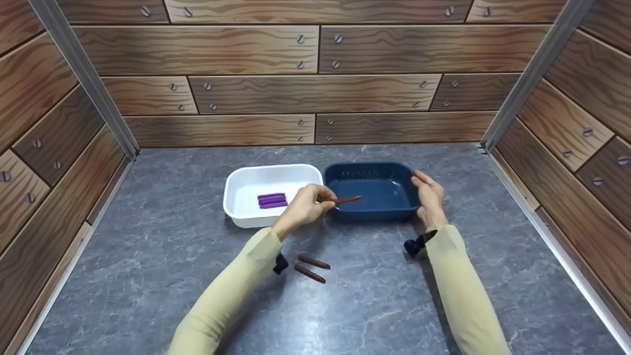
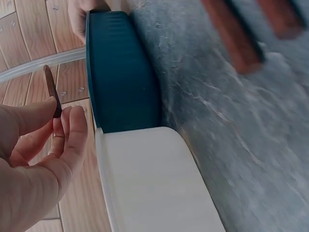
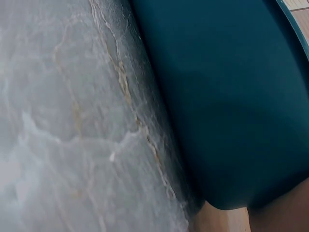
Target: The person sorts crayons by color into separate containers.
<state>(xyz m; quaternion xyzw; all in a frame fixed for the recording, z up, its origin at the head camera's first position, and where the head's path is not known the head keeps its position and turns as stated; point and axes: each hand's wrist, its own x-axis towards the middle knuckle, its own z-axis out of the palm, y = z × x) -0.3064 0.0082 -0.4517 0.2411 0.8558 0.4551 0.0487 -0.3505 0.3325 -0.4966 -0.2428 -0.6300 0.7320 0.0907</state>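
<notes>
Between the thumb and fingers of my left hand a slim brown crayon is pinched, its tapered tip pointing right over the near left part of the dark blue bin. In the left wrist view the same crayon stands out past the fingertips. My right hand holds the right end of the blue bin, fingers at its rim. A white bin touches the blue one's left side, with several purple crayons lying side by side in it.
Two more brown crayons lie on the grey marbled tabletop in front of the bins, beside the left forearm. Wood-patterned panels enclose the table at the back and both sides.
</notes>
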